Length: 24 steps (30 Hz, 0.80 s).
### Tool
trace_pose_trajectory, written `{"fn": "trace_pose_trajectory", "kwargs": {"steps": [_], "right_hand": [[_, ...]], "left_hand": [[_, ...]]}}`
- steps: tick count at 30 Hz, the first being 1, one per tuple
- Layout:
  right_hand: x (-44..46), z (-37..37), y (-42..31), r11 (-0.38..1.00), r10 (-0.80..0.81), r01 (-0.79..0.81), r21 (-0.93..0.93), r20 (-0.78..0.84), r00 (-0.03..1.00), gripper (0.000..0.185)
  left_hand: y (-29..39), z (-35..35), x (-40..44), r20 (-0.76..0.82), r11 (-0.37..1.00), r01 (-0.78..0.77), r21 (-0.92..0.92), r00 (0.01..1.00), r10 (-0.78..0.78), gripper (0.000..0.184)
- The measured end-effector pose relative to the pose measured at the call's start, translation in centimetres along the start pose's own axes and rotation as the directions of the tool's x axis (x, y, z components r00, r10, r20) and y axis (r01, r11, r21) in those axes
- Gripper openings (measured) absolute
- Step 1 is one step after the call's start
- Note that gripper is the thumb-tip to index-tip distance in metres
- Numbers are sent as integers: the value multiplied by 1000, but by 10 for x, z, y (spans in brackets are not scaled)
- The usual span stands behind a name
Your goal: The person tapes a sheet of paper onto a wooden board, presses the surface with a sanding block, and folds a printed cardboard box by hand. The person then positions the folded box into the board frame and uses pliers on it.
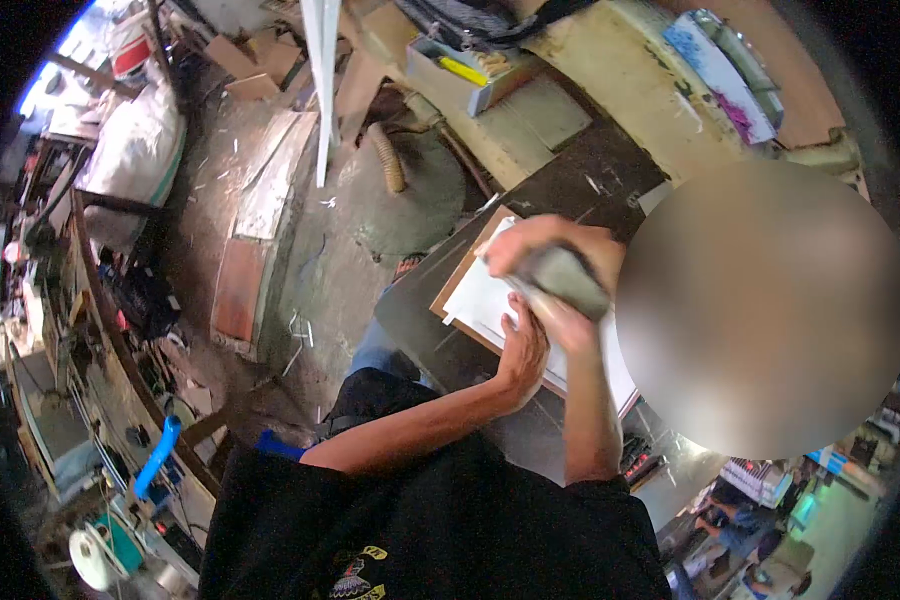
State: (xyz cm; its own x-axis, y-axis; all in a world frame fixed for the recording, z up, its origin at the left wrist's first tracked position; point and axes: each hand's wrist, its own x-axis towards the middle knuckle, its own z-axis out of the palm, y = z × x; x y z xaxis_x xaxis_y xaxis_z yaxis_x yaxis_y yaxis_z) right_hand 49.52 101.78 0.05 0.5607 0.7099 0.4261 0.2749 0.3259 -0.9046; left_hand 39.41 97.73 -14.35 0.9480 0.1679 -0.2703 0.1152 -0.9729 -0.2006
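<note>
On the dark table, a white sheet (475,298) lies over a brown board (457,283). My left hand (526,352) rests on the sheet, wrist bent and fingers stretched out, holding nothing. Close beside it, my right hand (567,322) is blurred by motion and seems to grip the lower side of a grey rounded object (570,278). I cannot make out what kind of object this is. Another hand (540,240), smeared too, curves over the object's far side and appears to come from the person at the right.
A co-worker's blurred-out head (765,310) is close on the right. Beyond the dark tabletop (610,165) stand an open box (475,75) and a patterned carton (720,75). A white post (320,90) rises ahead. Red-handled tools (642,465) lie by my right elbow.
</note>
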Motion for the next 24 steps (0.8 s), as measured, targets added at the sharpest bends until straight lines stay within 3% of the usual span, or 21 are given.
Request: {"fn": "trace_pose_trajectory", "kwargs": {"steps": [1,4,6,7,9,10,11,13,14,16,18,19,21,22,23,24], "right_hand": [[-10,2,34,998,51,-50,-33,33,998,33],[-17,5,70,979,92,-95,183,26,995,24],[-8,-3,49,979,134,-152,138,129,983,21],[-7,-3,38,956,264,-277,94,133,955,21],[-18,3,38,928,361,-359,99,-8,933,20],[-19,4,41,929,359,-356,97,-5,933,20],[-18,4,43,935,297,-265,238,-110,949,18],[-11,14,15,891,218,-88,446,-249,944,12],[-4,9,-14,967,174,-136,214,-172,970,18],[1,6,-51,998,-15,20,57,-77,997,21],[-8,14,-38,994,-52,52,97,-5,999,21],[-16,20,-18,995,-20,19,99,6,1000,21],[-38,31,27,993,76,-79,92,36,996,16],[-44,32,51,992,67,-73,106,59,996,14],[-41,30,75,989,-45,37,144,54,998,15],[-46,32,83,967,31,-25,252,-22,999,18]], "left_hand": [[-6,-3,-2,53,975,-105,-195,992,117,65],[18,24,9,47,951,-155,-266,984,174,66],[34,30,14,-4,995,61,-77,998,-62,61],[37,32,16,-45,980,135,-144,989,-143,66],[34,33,14,-91,970,129,-205,985,-150,67],[33,29,10,-114,965,113,-236,983,-143,67],[32,25,8,-136,959,97,-265,981,-136,68],[14,-8,4,7,968,36,-249,999,-35,75],[19,-4,5,16,967,35,-252,999,-31,75],[33,5,10,-45,924,175,-340,978,-202,82],[38,11,14,193,721,256,-644,966,-170,84],[50,31,13,7,609,164,-776,968,-252,81],[74,73,9,-300,384,-114,-916,831,-469,81],[72,81,19,-282,153,-238,-959,824,-491,72],[69,86,28,-264,-84,-355,-931,816,-514,64],[71,75,19,-241,-188,-382,-905,824,-513,59]]}}
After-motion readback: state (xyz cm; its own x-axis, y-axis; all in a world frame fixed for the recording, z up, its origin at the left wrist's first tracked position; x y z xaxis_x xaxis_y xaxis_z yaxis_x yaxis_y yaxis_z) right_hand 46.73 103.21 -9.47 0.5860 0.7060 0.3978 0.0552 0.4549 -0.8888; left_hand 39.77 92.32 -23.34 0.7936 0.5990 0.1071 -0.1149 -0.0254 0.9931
